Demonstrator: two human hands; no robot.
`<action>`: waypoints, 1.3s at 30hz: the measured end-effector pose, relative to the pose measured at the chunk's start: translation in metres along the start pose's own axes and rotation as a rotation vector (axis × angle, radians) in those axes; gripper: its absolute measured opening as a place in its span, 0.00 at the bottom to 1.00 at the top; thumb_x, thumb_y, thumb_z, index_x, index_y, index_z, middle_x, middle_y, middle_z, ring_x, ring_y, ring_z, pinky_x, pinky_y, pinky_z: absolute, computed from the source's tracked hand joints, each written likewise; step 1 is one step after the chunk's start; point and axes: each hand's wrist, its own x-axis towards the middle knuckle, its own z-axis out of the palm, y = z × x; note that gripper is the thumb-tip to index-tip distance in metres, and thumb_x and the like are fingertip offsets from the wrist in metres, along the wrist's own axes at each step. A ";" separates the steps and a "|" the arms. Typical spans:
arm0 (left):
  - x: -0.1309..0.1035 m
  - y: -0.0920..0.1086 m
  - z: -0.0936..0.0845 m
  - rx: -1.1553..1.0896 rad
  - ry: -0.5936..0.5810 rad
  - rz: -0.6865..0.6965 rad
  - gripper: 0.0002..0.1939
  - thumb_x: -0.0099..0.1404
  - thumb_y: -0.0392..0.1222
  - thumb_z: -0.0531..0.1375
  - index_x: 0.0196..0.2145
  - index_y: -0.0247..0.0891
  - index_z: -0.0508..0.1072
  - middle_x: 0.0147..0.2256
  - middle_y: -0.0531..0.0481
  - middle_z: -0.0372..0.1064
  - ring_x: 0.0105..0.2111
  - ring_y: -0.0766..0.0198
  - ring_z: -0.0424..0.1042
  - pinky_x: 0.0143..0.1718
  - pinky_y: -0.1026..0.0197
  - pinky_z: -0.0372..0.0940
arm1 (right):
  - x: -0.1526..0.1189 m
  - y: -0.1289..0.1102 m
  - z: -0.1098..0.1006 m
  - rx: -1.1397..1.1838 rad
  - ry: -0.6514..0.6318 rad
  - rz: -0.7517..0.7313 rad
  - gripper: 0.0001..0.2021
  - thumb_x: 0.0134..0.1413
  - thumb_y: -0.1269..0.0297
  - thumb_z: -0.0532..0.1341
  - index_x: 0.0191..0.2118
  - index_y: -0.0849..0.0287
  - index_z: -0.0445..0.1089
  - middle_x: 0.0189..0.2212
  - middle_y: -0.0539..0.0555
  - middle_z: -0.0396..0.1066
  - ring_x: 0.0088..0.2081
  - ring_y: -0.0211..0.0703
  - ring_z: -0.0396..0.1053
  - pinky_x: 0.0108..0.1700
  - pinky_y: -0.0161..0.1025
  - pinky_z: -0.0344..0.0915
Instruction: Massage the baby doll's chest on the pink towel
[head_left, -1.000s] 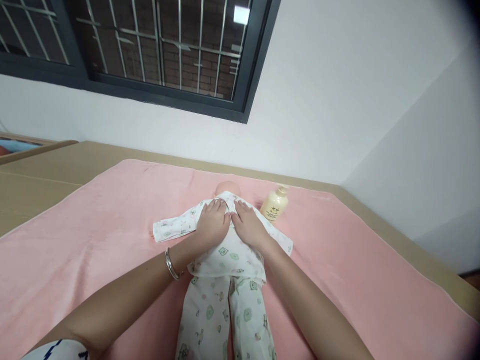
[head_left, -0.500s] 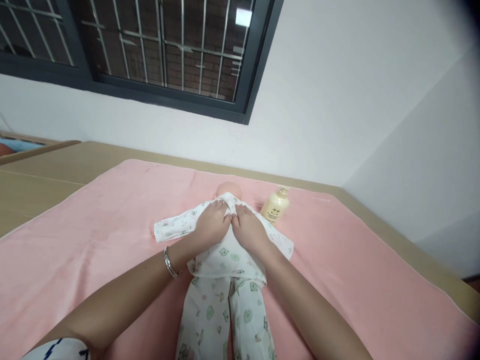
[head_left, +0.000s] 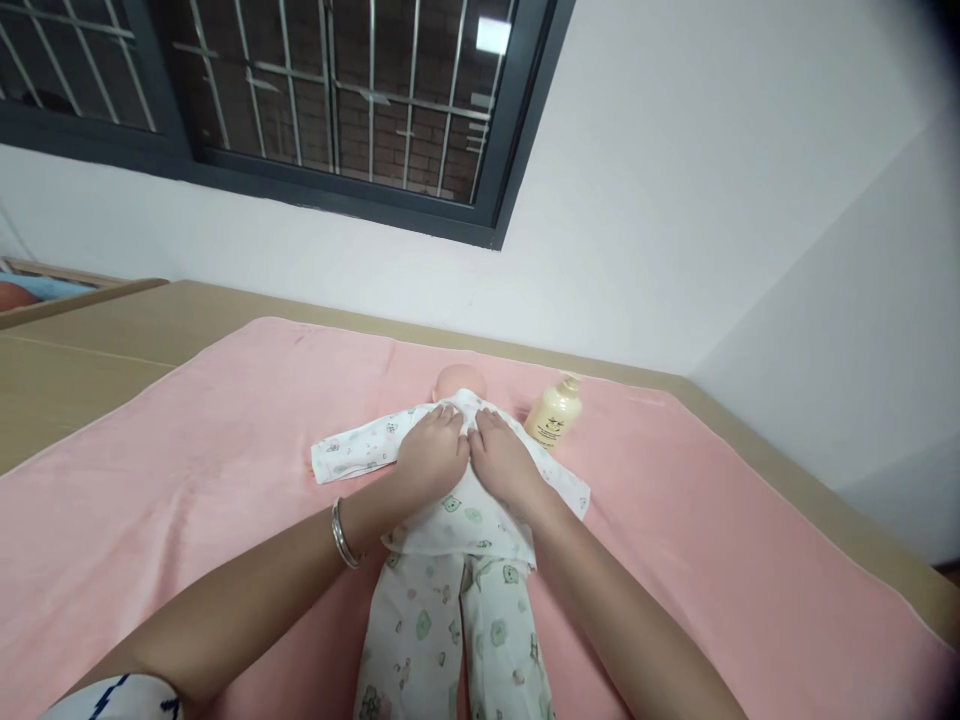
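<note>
A baby doll (head_left: 460,382) lies stretched out in front of me, its smooth head away from me and its arms spread. It wears a white long-sleeved top (head_left: 466,515) and matching trousers (head_left: 499,635) with small green animal prints. My left hand (head_left: 433,452) rests flat on the upper part of the top, left of the middle. Beside it, my right hand (head_left: 504,455) lies flat on the other side, the thumbs close together. Both hands are open, fingers pointing toward the doll's head. A pale yellow bottle (head_left: 553,415) stands near the doll's right-hand sleeve.
Under the doll a pink blanket (head_left: 225,450) covers much of a wooden surface (head_left: 97,345). Behind it rise a white wall (head_left: 622,200) and a dark-framed window (head_left: 337,185) with bars. At the far left edge is a wooden-edged piece (head_left: 82,298) with something blue in it.
My hands stay on the doll's top and have shifted very slightly toward me, with the fabric near the neck lying flatter. The whole view has moved a little.
</note>
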 end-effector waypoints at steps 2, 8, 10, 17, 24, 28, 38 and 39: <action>0.009 -0.010 -0.004 -0.038 -0.037 -0.019 0.19 0.69 0.36 0.47 0.49 0.29 0.73 0.52 0.34 0.72 0.57 0.51 0.69 0.60 0.50 0.61 | -0.010 -0.012 0.001 -0.041 -0.004 0.003 0.24 0.67 0.68 0.46 0.64 0.74 0.60 0.64 0.69 0.58 0.67 0.56 0.53 0.68 0.48 0.48; 0.006 -0.004 -0.003 0.032 0.006 -0.017 0.18 0.69 0.36 0.48 0.46 0.28 0.74 0.47 0.32 0.74 0.52 0.48 0.72 0.56 0.47 0.63 | -0.001 -0.002 0.002 0.033 0.012 -0.049 0.23 0.67 0.68 0.46 0.62 0.69 0.63 0.64 0.64 0.60 0.66 0.50 0.55 0.67 0.46 0.50; -0.001 0.005 -0.002 0.065 0.030 0.034 0.17 0.68 0.35 0.49 0.46 0.27 0.75 0.48 0.31 0.74 0.53 0.47 0.71 0.59 0.46 0.61 | 0.007 0.008 0.004 0.041 0.025 -0.052 0.21 0.66 0.69 0.46 0.59 0.68 0.66 0.62 0.64 0.63 0.65 0.50 0.58 0.67 0.46 0.51; 0.008 -0.009 0.004 -0.033 0.025 0.013 0.17 0.67 0.34 0.48 0.45 0.31 0.74 0.49 0.35 0.73 0.53 0.48 0.70 0.58 0.47 0.62 | -0.010 -0.012 0.005 -0.068 0.031 0.006 0.24 0.68 0.68 0.45 0.63 0.71 0.61 0.64 0.67 0.60 0.66 0.54 0.55 0.66 0.47 0.51; 0.006 -0.019 0.023 -0.115 0.164 -0.040 0.17 0.69 0.39 0.49 0.50 0.33 0.71 0.50 0.36 0.71 0.53 0.48 0.68 0.57 0.45 0.62 | -0.005 -0.006 -0.007 -0.047 0.031 -0.005 0.19 0.70 0.63 0.45 0.56 0.60 0.68 0.55 0.60 0.71 0.59 0.51 0.65 0.58 0.43 0.60; 0.000 -0.017 0.027 -0.146 0.222 -0.098 0.17 0.69 0.41 0.50 0.50 0.33 0.71 0.48 0.36 0.71 0.52 0.47 0.68 0.56 0.43 0.63 | 0.004 0.006 -0.010 -0.067 0.046 0.054 0.20 0.70 0.60 0.46 0.55 0.63 0.68 0.53 0.63 0.72 0.57 0.53 0.67 0.58 0.46 0.59; -0.007 -0.017 0.027 -0.321 0.367 -0.108 0.22 0.74 0.46 0.43 0.58 0.35 0.64 0.53 0.36 0.65 0.55 0.49 0.63 0.57 0.44 0.59 | -0.002 -0.004 0.004 0.039 0.017 -0.079 0.26 0.68 0.59 0.46 0.67 0.64 0.56 0.70 0.63 0.48 0.71 0.57 0.42 0.69 0.60 0.40; -0.008 -0.017 0.026 -0.329 0.361 -0.111 0.23 0.74 0.46 0.43 0.58 0.35 0.63 0.54 0.36 0.64 0.56 0.49 0.63 0.58 0.44 0.59 | -0.002 -0.003 0.003 0.051 0.001 -0.078 0.26 0.68 0.58 0.46 0.67 0.63 0.57 0.69 0.63 0.49 0.71 0.58 0.42 0.68 0.61 0.41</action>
